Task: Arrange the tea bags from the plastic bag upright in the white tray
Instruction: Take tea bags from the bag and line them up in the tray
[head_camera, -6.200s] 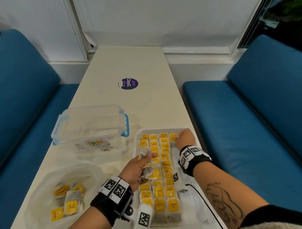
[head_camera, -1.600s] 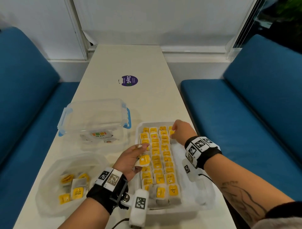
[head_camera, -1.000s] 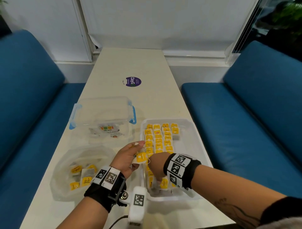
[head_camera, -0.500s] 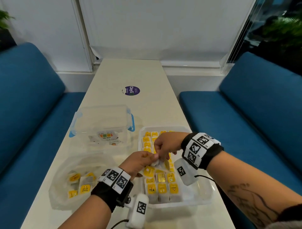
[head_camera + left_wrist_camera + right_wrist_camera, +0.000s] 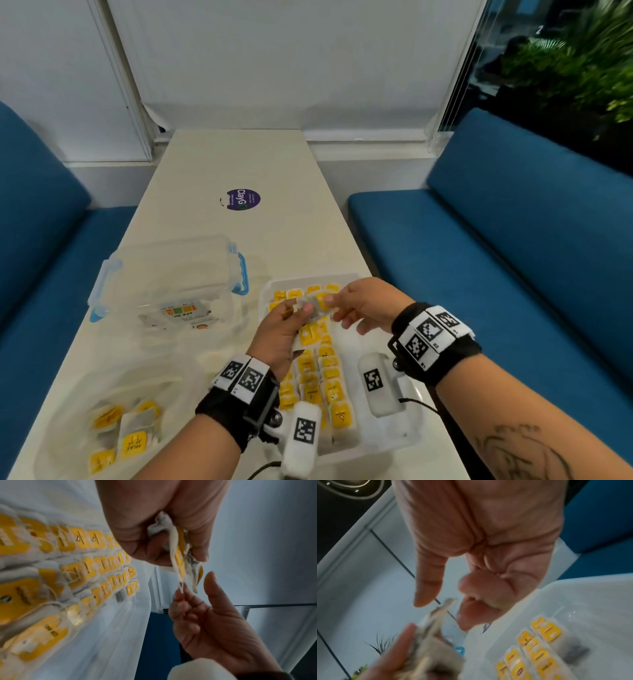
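Observation:
My left hand (image 5: 298, 310) hovers over the far part of the white tray (image 5: 394, 442) and grips a small bunch of yellow-tagged tea bags (image 5: 180, 555). My right hand (image 5: 334, 305) faces it from the right. One right fingertip (image 5: 180, 595) touches the bunch's lower edge, while the thumb (image 5: 210, 580) stands apart. In the right wrist view the bag's tip (image 5: 447, 604) lies between thumb and curled fingers, unpinched. Rows of tea bags (image 5: 325, 377) stand upright in the tray. The plastic bag (image 5: 61, 428) at the near left holds several loose tea bags (image 5: 132, 442).
A clear lidded box (image 5: 164, 274) with blue clips stands left of the tray. A purple round sticker (image 5: 244, 200) lies mid-table. Blue benches (image 5: 513, 274) flank the narrow table. The tray's right strip (image 5: 404, 425) holds no bags.
Both hands have moved from the tray's middle toward its far end, the left still holding the bunch. The right hand, which was at the bunch, now has its thumb spread.

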A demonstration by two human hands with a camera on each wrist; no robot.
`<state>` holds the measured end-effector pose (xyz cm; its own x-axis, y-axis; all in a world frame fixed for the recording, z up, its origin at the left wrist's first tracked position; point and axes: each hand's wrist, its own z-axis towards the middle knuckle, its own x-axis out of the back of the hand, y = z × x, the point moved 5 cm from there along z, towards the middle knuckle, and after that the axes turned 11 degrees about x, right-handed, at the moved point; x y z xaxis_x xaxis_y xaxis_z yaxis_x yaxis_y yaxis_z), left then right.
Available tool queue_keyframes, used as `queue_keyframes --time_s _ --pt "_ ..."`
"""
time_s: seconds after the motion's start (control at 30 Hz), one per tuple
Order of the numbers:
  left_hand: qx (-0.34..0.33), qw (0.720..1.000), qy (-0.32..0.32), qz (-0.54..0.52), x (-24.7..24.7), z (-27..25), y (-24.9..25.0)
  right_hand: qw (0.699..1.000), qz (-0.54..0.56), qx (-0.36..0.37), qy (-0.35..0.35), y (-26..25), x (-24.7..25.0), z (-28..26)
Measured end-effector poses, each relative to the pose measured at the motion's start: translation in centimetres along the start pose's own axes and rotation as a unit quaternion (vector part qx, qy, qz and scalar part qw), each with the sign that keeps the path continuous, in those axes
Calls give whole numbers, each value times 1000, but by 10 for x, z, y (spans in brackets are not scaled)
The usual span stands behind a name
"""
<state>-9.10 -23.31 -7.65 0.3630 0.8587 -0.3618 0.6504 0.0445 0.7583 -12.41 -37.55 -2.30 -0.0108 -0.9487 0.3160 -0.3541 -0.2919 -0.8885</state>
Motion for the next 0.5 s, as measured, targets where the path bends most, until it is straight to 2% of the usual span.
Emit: queue_keyframes --time_s 0.07,0.13,0.27,0.4,0.5 --pt "1 1000 7 8 -5 4 -1 997 58 32 28 -2 -1 2" --pt "9 1000 18 13 -4 9 -5 991 84 62 88 -6 5 6" --pt "33 997 69 24 10 17 -16 981 -18 102 162 -12 19 12" --pt "48 995 90 9 20 20 -21 981 -126 89 114 -11 22 17" --pt "49 994 94 6 22 18 -20 972 -192 74 117 -10 28 21"
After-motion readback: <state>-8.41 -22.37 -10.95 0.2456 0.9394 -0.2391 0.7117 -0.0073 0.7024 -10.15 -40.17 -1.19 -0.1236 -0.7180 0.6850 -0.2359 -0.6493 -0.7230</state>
